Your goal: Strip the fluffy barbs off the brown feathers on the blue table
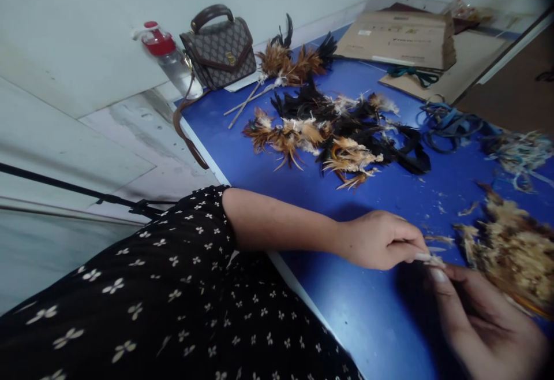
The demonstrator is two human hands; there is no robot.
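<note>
My left hand (385,240) is closed in a pinch on a thin whitish piece (424,257) with a fluffy, frayed end. It may be a stick or a quill; I cannot tell which. At the frayed end, the thumb and a finger of my right hand (489,316) press together on the same piece. A pile of pale tan and brown feathers (519,247) lies just beyond my right hand. Small loose feather scraps (439,240) are on the blue tabletop (346,322) beside my left fingertips.
Brown and black feather strips (311,131) lie mid-table, with feathered sticks (246,103) behind. A handbag (223,51) and red-capped bottle (168,56) stand by the wall. Flattened cardboard (393,36), dark ribbons (452,123) and tangled pale threads (521,152) are farther back and right.
</note>
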